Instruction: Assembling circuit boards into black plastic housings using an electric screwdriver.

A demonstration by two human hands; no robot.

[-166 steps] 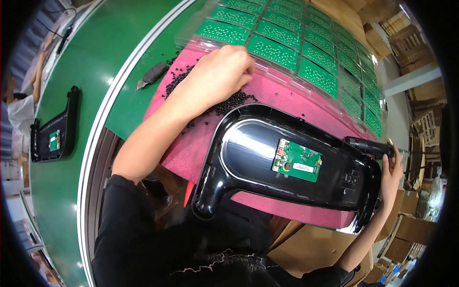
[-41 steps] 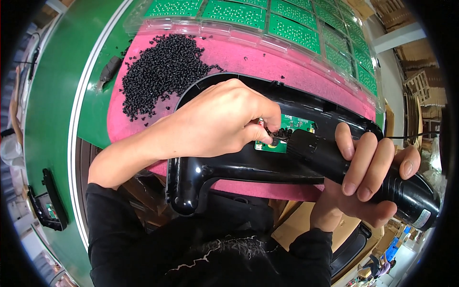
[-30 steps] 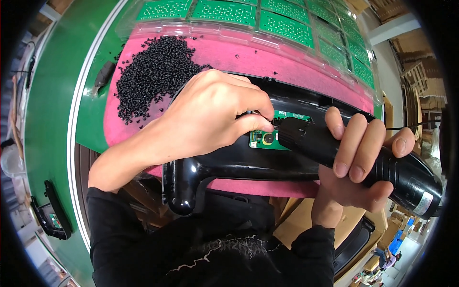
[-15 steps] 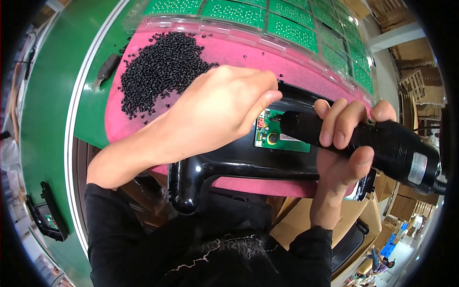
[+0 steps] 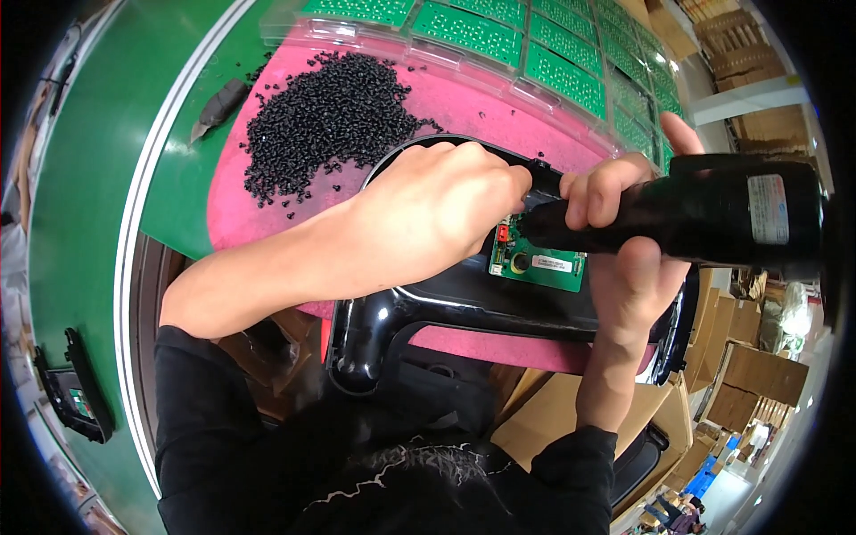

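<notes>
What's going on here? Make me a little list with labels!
Left hand: rests on the black plastic housing, fingertips by the green circuit board
Right hand: grips a black electric screwdriver, tip at the board
Underneath: pink mat
Behind: pile of black screws, trays of green boards
Left edge: another black housing

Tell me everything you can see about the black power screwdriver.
The screwdriver is a thick black cylinder, plastic by the look, with a pale label near its rear end. It lies almost level, its nose pointing left at the top edge of the green circuit board set in the glossy black housing. The right hand grips its front. The left hand meets its tip, which is hidden.
</notes>
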